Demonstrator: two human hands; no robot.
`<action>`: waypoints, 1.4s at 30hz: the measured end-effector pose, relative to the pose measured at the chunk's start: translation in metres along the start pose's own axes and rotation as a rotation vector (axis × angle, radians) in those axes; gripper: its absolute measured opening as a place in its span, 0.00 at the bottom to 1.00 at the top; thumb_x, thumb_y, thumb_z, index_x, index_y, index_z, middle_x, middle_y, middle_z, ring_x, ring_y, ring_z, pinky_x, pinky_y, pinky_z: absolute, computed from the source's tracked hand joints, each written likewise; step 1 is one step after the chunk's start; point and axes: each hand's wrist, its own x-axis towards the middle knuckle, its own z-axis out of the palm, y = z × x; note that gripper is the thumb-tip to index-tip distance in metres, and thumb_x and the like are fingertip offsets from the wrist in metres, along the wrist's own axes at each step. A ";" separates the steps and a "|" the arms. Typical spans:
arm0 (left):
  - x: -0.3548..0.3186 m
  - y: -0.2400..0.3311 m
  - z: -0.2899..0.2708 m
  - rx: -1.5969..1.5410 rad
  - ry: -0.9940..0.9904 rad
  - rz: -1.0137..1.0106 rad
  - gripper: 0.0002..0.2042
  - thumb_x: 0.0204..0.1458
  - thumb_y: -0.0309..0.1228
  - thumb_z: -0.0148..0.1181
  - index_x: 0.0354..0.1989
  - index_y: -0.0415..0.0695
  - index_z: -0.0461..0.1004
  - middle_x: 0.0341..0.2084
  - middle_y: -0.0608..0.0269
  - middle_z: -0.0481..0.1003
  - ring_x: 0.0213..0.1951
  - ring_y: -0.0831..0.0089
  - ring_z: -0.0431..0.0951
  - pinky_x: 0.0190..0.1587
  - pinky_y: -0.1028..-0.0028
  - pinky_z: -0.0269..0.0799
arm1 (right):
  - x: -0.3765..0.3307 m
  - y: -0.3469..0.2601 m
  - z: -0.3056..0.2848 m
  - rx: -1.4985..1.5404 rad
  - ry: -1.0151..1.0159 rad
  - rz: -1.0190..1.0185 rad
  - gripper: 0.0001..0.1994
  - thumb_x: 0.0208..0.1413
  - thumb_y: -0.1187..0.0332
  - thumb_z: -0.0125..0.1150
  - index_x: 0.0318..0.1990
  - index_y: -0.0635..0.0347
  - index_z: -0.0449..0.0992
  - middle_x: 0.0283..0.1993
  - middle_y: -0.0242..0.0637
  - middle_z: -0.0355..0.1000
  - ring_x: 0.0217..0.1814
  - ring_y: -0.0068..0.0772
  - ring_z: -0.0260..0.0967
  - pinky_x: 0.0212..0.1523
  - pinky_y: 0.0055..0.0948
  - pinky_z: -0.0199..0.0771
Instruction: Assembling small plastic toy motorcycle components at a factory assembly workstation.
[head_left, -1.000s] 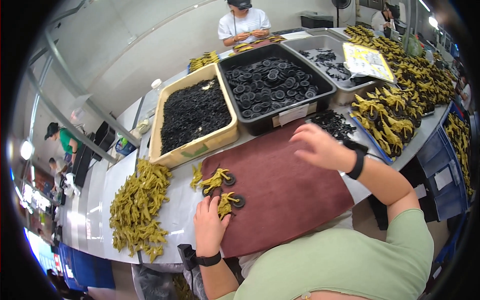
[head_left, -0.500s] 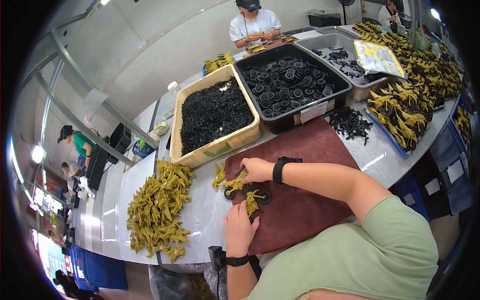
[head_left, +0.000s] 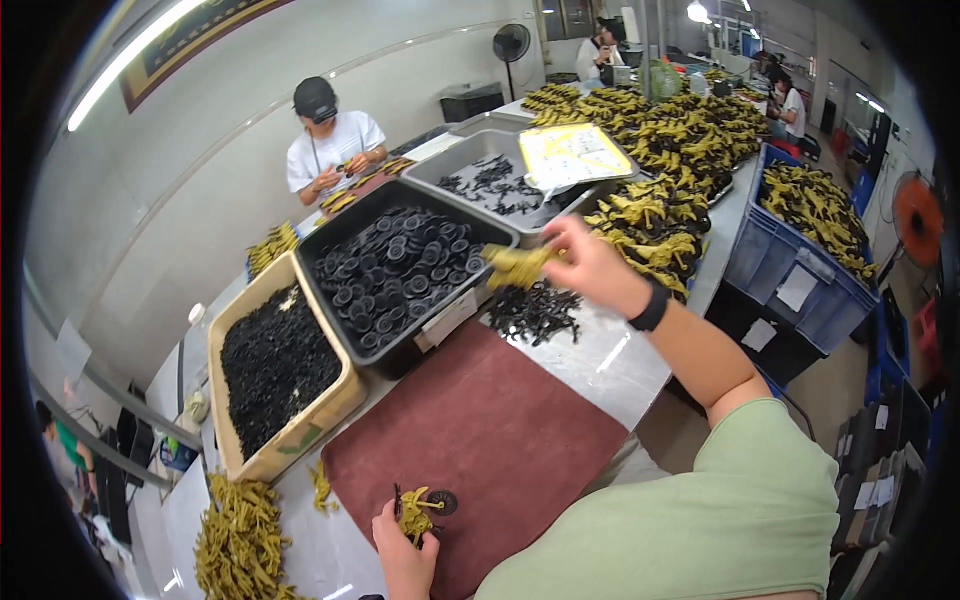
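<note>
My right hand [head_left: 590, 265] is raised over the table's far side and grips a yellow-green plastic part [head_left: 518, 265], just past the corner of the black tray of round black wheels [head_left: 395, 275]. A small heap of loose black pieces [head_left: 533, 312] lies below it. My left hand [head_left: 405, 543] rests at the near edge of the dark red mat [head_left: 480, 445] and holds a yellow-green part with a black wheel [head_left: 422, 508] down on the mat.
A tan box of small black bits [head_left: 275, 370] stands left of the black tray. A grey tray [head_left: 500, 170] sits behind. Yellow-green parts are heaped at the near left [head_left: 240, 545] and far right [head_left: 650, 215]. A blue crate [head_left: 810, 225] stands beside the table. A person in white [head_left: 330, 145] works opposite.
My right hand left the mat, carrying a yellow-green part up and away to the right, toward the heap. My left hand stays on the wheeled part at the mat's near edge.
</note>
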 end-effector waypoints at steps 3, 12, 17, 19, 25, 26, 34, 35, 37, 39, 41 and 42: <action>0.010 0.003 0.008 0.036 -0.013 0.065 0.30 0.42 0.21 0.60 0.58 0.36 0.60 0.47 0.41 0.67 0.49 0.43 0.66 0.53 0.57 0.63 | 0.012 0.014 -0.081 -0.379 0.325 0.004 0.17 0.49 0.71 0.60 0.49 0.58 0.68 0.38 0.45 0.71 0.35 0.38 0.71 0.37 0.35 0.72; 0.021 0.016 0.015 0.041 -0.020 0.108 0.30 0.42 0.21 0.60 0.58 0.36 0.60 0.46 0.40 0.66 0.49 0.43 0.66 0.53 0.57 0.63 | 0.014 0.078 -0.125 -0.723 0.339 0.010 0.16 0.50 0.74 0.59 0.49 0.61 0.69 0.40 0.53 0.69 0.43 0.55 0.68 0.48 0.41 0.70; 0.019 0.017 0.012 0.075 -0.038 0.112 0.30 0.42 0.20 0.60 0.58 0.36 0.60 0.46 0.40 0.67 0.49 0.43 0.66 0.53 0.57 0.63 | 0.004 0.075 -0.117 -1.005 0.267 0.104 0.16 0.49 0.71 0.61 0.48 0.57 0.72 0.41 0.48 0.69 0.45 0.48 0.69 0.47 0.42 0.69; 0.021 0.020 0.011 0.079 -0.044 0.113 0.30 0.42 0.20 0.59 0.58 0.36 0.60 0.46 0.40 0.67 0.49 0.44 0.66 0.53 0.57 0.63 | 0.003 0.073 -0.116 -1.058 0.268 0.128 0.17 0.49 0.70 0.61 0.49 0.55 0.72 0.44 0.46 0.69 0.47 0.46 0.68 0.48 0.43 0.68; 0.033 0.040 0.013 0.080 -0.025 0.186 0.30 0.40 0.18 0.59 0.58 0.37 0.61 0.44 0.41 0.68 0.47 0.45 0.67 0.51 0.57 0.64 | -0.008 0.053 -0.098 -1.147 0.384 0.053 0.21 0.48 0.68 0.62 0.53 0.53 0.70 0.52 0.46 0.63 0.52 0.47 0.63 0.50 0.46 0.65; 0.037 0.047 0.015 0.046 -0.063 0.173 0.30 0.41 0.18 0.59 0.57 0.38 0.63 0.46 0.42 0.67 0.49 0.46 0.66 0.51 0.57 0.64 | -0.013 0.046 -0.093 -1.133 0.434 -0.031 0.22 0.49 0.67 0.62 0.53 0.52 0.70 0.53 0.47 0.62 0.52 0.48 0.62 0.50 0.46 0.64; 0.075 0.101 0.059 0.029 -0.145 0.578 0.32 0.37 0.21 0.61 0.57 0.33 0.61 0.41 0.47 0.68 0.44 0.51 0.69 0.47 0.60 0.68 | -0.109 -0.043 -0.028 0.022 -0.598 -0.079 0.28 0.54 0.55 0.63 0.57 0.63 0.65 0.46 0.44 0.70 0.43 0.38 0.70 0.45 0.35 0.72; 0.078 0.110 0.065 0.019 -0.155 0.612 0.32 0.37 0.21 0.61 0.57 0.33 0.62 0.42 0.47 0.68 0.43 0.52 0.70 0.46 0.61 0.69 | -0.118 -0.048 -0.024 0.093 -0.717 0.012 0.32 0.52 0.53 0.65 0.60 0.63 0.63 0.46 0.44 0.70 0.42 0.39 0.71 0.45 0.33 0.72; 0.082 0.120 0.079 0.018 -0.178 0.675 0.32 0.37 0.21 0.61 0.57 0.33 0.62 0.41 0.47 0.68 0.43 0.52 0.70 0.46 0.61 0.69 | -0.134 -0.044 -0.016 0.092 -0.692 -0.019 0.30 0.53 0.57 0.64 0.59 0.66 0.62 0.46 0.48 0.72 0.44 0.44 0.72 0.46 0.33 0.73; 0.084 0.125 0.088 0.022 -0.198 0.731 0.32 0.40 0.22 0.62 0.57 0.33 0.62 0.41 0.49 0.69 0.43 0.54 0.70 0.45 0.62 0.70 | -0.140 -0.036 -0.018 0.100 -0.648 0.025 0.29 0.54 0.59 0.63 0.57 0.68 0.62 0.46 0.51 0.73 0.46 0.48 0.73 0.48 0.35 0.72; 0.084 0.130 0.092 0.008 -0.216 0.749 0.32 0.40 0.23 0.64 0.58 0.34 0.61 0.42 0.49 0.68 0.45 0.54 0.70 0.46 0.61 0.69 | -0.144 -0.030 -0.027 0.147 -0.596 0.125 0.26 0.54 0.63 0.63 0.57 0.66 0.64 0.48 0.50 0.73 0.48 0.48 0.73 0.48 0.34 0.72; 0.084 0.134 0.093 -0.003 -0.231 0.762 0.32 0.41 0.25 0.65 0.58 0.35 0.61 0.44 0.50 0.68 0.46 0.54 0.70 0.47 0.59 0.68 | -0.144 -0.031 -0.033 0.145 -0.594 0.127 0.26 0.54 0.63 0.63 0.57 0.66 0.64 0.48 0.50 0.73 0.48 0.48 0.73 0.48 0.34 0.72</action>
